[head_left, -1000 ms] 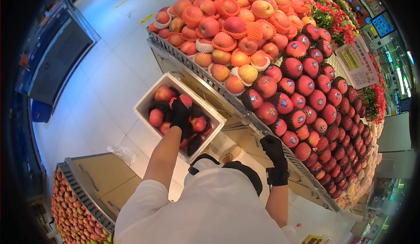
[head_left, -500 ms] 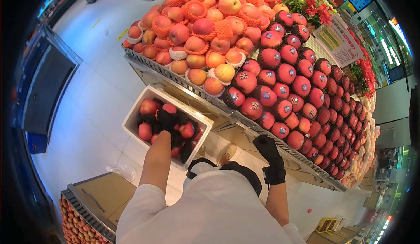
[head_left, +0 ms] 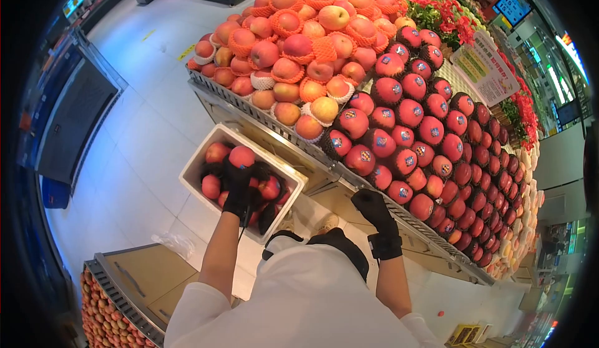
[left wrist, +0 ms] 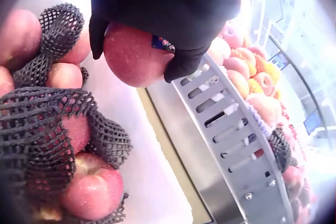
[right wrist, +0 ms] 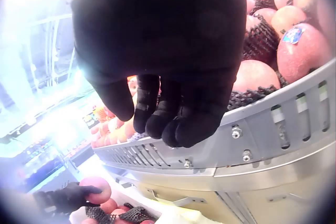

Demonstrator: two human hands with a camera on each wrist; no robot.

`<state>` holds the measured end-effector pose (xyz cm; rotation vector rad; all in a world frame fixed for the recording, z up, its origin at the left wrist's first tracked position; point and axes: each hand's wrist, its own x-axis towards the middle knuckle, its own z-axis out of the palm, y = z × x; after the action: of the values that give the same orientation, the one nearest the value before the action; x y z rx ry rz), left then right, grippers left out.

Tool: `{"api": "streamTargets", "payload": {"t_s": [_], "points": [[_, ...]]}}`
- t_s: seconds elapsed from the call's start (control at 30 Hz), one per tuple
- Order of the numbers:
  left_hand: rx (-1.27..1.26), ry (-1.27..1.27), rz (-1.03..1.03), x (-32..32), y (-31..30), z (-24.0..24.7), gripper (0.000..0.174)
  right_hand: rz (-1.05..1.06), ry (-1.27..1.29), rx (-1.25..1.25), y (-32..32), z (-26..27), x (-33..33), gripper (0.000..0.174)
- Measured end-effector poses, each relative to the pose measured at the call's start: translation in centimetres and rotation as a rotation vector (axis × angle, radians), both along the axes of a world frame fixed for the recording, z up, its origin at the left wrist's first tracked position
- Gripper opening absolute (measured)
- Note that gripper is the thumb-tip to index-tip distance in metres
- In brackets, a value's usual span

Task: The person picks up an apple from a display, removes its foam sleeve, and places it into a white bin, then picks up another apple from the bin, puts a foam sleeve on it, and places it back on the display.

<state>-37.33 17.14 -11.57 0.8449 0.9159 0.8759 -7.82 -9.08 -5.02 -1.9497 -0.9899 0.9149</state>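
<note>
My gloved left hand [head_left: 237, 189] grips a red apple [head_left: 242, 157] over the white foam box [head_left: 271, 162]. In the left wrist view, thumb and fingers pinch that apple [left wrist: 131, 58] from both sides, and a small dark sticker shows on it. Below lie more apples [left wrist: 93, 187] in the box, several wrapped in black foam nets [left wrist: 39, 129]. My gloved right hand [head_left: 373, 209] holds nothing and hangs with loosely curled fingers [right wrist: 170, 108] beside the edge of the fruit display.
A slatted grey rail [head_left: 268, 120] borders the display of stickered red apples [head_left: 430, 126] and pinkish fruit in orange nets [head_left: 287, 42]. Cabinets stand below it. Another fruit stand [head_left: 112, 304] is at lower left, with a clear plastic bag [head_left: 175, 243] on the floor beside it.
My left hand, earlier down among the apples in the box, has risen with an apple in its grip. The right hand stays beside the display. The head view has shifted slightly.
</note>
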Motion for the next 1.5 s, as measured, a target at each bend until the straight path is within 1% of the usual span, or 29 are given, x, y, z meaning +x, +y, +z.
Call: {"api": "streamTargets", "payload": {"t_s": [0.1, 0.2, 0.3, 0.33, 0.37, 0.43, 0.53, 0.6, 0.63, 0.67, 0.7, 0.73, 0.77, 0.83, 0.87, 0.93, 1.0, 1.03, 1.1, 1.13, 1.2, 1.23, 1.27, 1.3, 1.33, 1.37, 1.4, 1.5], "points": [[0.012, -0.080, -0.004, -0.6, -1.3, 2.1, 0.060, 0.085, -0.041, -0.043, 1.9, 0.4, -0.5, 0.022], [0.047, -0.135, -0.003, -1.1, -2.3, 4.5, 0.061, 0.131, -0.017, -0.092, 4.1, 1.9, -1.4, 0.023], [0.093, -0.186, -0.019, -1.2, -2.9, 6.7, 0.062, 0.184, -0.037, 0.003, 6.3, 2.0, -2.5, 0.021], [0.106, -0.197, -0.028, -1.3, -3.1, 7.3, 0.062, 0.226, 0.028, 0.113, 7.0, 1.8, -3.0, 0.019], [0.123, -0.207, -0.039, -1.2, -3.3, 8.0, 0.063, 0.251, 0.014, 0.111, 7.5, 1.8, -3.4, 0.021], [0.162, -0.223, -0.078, -1.1, -3.5, 9.3, 0.064, 0.291, -0.016, 0.105, 8.3, 2.9, -4.6, 0.026], [0.224, -0.235, -0.165, -0.7, -4.1, 11.4, 0.065, 0.339, -0.047, 0.173, 9.1, 3.7, -5.4, 0.041], [0.262, -0.244, -0.226, -0.3, -4.8, 12.5, 0.066, 0.341, 0.005, 0.201, 9.6, 4.6, -5.9, 0.053], [0.303, -0.187, -0.245, -0.2, -5.0, 12.7, 0.066, 0.341, 0.031, 0.213, 9.9, 5.1, -6.1, 0.059], [0.339, -0.147, -0.261, 0.0, -5.4, 12.9, 0.066, 0.364, 0.002, 0.275, 10.1, 5.6, -6.3, 0.064], [0.437, 0.064, -0.258, 0.2, -5.2, 12.5, 0.079, 0.385, -0.027, 0.336, 10.3, 6.1, -6.4, 0.069], [0.471, 0.085, -0.313, 0.4, -5.3, 12.3, 0.078, 0.405, -0.055, 0.398, 10.3, 6.7, -6.7, 0.074], [0.510, 0.105, -0.369, 0.8, -5.4, 12.2, 0.076, 0.422, -0.050, 0.392, 10.1, 7.5, -7.0, 0.077], [0.569, 0.133, -0.484, 1.8, -5.5, 13.9, 0.075, 0.456, -0.046, 0.390, 9.8, 9.5, -7.4, 0.083], [0.579, 0.143, -0.544, 2.1, -6.1, 14.8, 0.075, 0.532, -0.128, 0.435, 10.0, 9.2, -7.2, 0.075], [0.737, 0.273, -0.670, 2.5, -6.4, 17.0, 0.078, 0.444, 0.185, 0.465, 9.4, 9.3, -7.7, 0.067], [0.747, 0.122, -0.755, 3.7, -6.4, 17.9, 0.078, 0.399, 0.317, 0.461, 8.7, 9.9, -7.4, 0.061], [0.750, 0.047, -0.798, 4.4, -6.4, 18.1, 0.078, 0.399, 0.291, 0.445, 8.5, 11.2, -7.1, 0.057], [0.871, 0.072, -0.774, 5.8, -6.5, 18.0, 0.082, 0.395, 0.248, 0.408, 7.8, 13.0, -6.5, 0.051], [0.932, 0.083, -0.761, 6.5, -6.7, 18.2, 0.084, 0.370, 0.244, 0.419, 7.2, 13.2, -6.0, 0.053], [0.874, 0.099, -0.747, 7.9, -7.5, 19.6, 0.088, 0.315, 0.235, 0.450, 6.4, 13.6, -4.8, 0.056], [0.848, 0.108, -0.744, 8.8, -7.9, 20.3, 0.089, 0.305, 0.175, 0.450, 5.9, 13.8, -4.1, 0.058], [0.817, 0.100, -0.757, 9.8, -8.0, 20.2, 0.097, 0.293, 0.117, 0.448, 5.3, 14.0, -3.2, 0.060], [0.799, 0.074, -0.748, 10.6, -8.2, 20.1, 0.100, 0.278, 0.062, 0.441, 4.5, 14.1, -2.4, 0.062], [0.779, 0.048, -0.739, 11.2, -8.5, 20.1, 0.103, 0.192, 0.187, 0.421, 4.3, 12.9, -1.2, 0.077], [0.760, 0.023, -0.727, 11.9, -8.7, 20.0, 0.107, 0.162, 0.164, 0.457, 3.5, 12.7, -0.4, 0.078], [0.781, 0.034, -0.773, 12.9, -8.6, 19.6, 0.115, 0.132, 0.138, 0.496, 2.9, 13.1, 0.3, 0.078], [0.823, -0.027, -0.813, 15.4, -9.7, 18.7, 0.115, 0.036, 0.039, 0.555, 0.7, 13.3, 2.3, 0.085]]}}
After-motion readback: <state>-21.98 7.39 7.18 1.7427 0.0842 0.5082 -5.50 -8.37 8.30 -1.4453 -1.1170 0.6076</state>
